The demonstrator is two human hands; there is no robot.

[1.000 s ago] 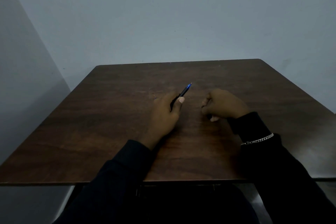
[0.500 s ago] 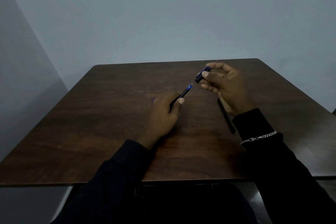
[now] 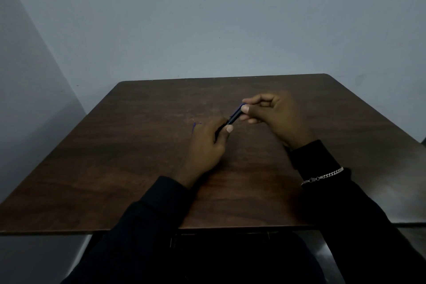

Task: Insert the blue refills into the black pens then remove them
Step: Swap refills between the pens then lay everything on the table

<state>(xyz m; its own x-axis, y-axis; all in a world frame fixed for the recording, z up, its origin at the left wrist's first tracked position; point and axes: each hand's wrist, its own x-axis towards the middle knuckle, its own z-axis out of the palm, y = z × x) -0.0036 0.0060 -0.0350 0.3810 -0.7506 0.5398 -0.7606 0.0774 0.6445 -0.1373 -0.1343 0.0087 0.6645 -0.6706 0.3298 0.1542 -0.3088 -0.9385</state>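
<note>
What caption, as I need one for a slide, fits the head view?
Left hand and right hand hold one black pen between them above a brown table.

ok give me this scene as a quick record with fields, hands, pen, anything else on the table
left hand: grips the black pen low over the table, thumb on the barrel
right hand: pinches the pen cap, black with a blue edge
pen and cap: meet end to end between the hands; seating cannot be told
thin blue rod: beside the left hand, maybe a refill, too small to tell
table: dark brown wood
bracelet: silver chain at the right wrist
</note>
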